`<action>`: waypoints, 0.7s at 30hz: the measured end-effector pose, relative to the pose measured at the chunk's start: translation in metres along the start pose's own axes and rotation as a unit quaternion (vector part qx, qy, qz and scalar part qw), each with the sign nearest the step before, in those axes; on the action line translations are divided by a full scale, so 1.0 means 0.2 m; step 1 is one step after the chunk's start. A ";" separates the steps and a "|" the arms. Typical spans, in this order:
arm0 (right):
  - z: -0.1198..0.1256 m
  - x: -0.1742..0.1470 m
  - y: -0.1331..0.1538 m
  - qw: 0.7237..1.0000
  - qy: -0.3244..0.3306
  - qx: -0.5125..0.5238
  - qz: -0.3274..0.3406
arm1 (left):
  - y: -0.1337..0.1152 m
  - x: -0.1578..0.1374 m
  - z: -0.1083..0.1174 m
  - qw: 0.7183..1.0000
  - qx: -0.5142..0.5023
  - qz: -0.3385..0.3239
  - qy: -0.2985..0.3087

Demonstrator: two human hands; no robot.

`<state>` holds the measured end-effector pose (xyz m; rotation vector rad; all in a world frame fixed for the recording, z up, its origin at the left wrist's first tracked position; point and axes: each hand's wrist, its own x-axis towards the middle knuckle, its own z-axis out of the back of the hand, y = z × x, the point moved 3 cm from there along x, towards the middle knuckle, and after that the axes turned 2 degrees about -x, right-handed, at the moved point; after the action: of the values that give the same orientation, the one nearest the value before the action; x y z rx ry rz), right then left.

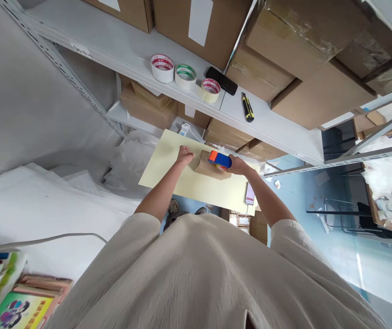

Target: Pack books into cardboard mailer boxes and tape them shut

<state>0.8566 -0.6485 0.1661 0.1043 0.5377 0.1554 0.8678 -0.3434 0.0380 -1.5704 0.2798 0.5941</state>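
Observation:
A small cardboard box [205, 170] lies on a pale yellow board [168, 160]. My right hand [238, 165] is wrapped round the grip of a blue and orange tape dispenser [222, 159], which is over the box and hides part of its top. I cannot tell whether the dispenser touches the box. Left of the box, my left hand [185, 156] is closed above the board, apart from the box. Whatever its fingers may hold is too small to make out.
The shelf [278, 132] beyond the board holds tape rolls [162, 68], a black case [221, 80], a yellow-black utility knife [247, 107] and large cartons [201, 27]. A phone [249, 194] lies at the board's right end. White sheeting [45, 205] is at the left.

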 end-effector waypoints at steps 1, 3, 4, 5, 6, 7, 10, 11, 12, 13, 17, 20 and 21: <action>0.00 0.00 0.01 1.000 0.001 -0.005 -0.003 | 0.01 0.00 0.00 1.000 -0.006 0.002 -0.001; -0.01 0.01 0.03 1.000 0.003 -0.017 -0.006 | 0.03 -0.01 0.00 1.000 -0.019 0.005 -0.002; 0.00 0.01 0.04 1.000 0.005 -0.024 -0.008 | 0.04 -0.01 0.01 1.000 -0.023 0.006 -0.001; 0.00 0.02 0.06 0.999 0.007 -0.031 -0.009 | 0.05 -0.01 0.02 1.000 -0.026 0.007 -0.001; 0.00 0.02 0.07 0.999 0.009 -0.037 -0.010 | 0.05 -0.01 0.02 1.000 -0.027 0.009 -0.001; 0.01 0.03 0.08 0.999 0.011 -0.042 -0.011 | 0.06 0.00 0.03 1.000 -0.028 0.012 0.000; 0.02 0.04 0.11 0.998 0.022 -0.049 -0.012 | 0.08 0.01 0.05 0.999 -0.027 0.019 0.004; 0.03 0.04 0.12 0.998 0.024 -0.049 -0.012 | 0.09 0.01 0.06 0.999 -0.026 0.021 0.006; 0.03 0.04 0.13 0.998 0.026 -0.049 -0.013 | 0.10 0.02 0.06 0.999 -0.027 0.022 0.008; 0.04 0.04 0.14 0.998 0.028 -0.050 -0.014 | 0.11 0.03 0.06 0.999 -0.026 0.024 0.009; 0.05 0.02 0.18 0.997 0.036 -0.066 -0.026 | 0.16 0.07 0.05 0.999 -0.018 0.038 0.014; 0.05 0.01 0.20 0.995 0.043 -0.079 -0.035 | 0.21 0.09 0.02 0.998 -0.009 0.053 0.017; 0.05 0.00 0.20 0.995 0.045 -0.084 -0.037 | 0.23 0.09 0.01 0.998 -0.006 0.058 0.015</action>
<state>0.8579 -0.6091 0.1805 -0.0873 0.6155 0.1331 0.8592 -0.3429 -0.0110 -1.5826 0.3926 0.6626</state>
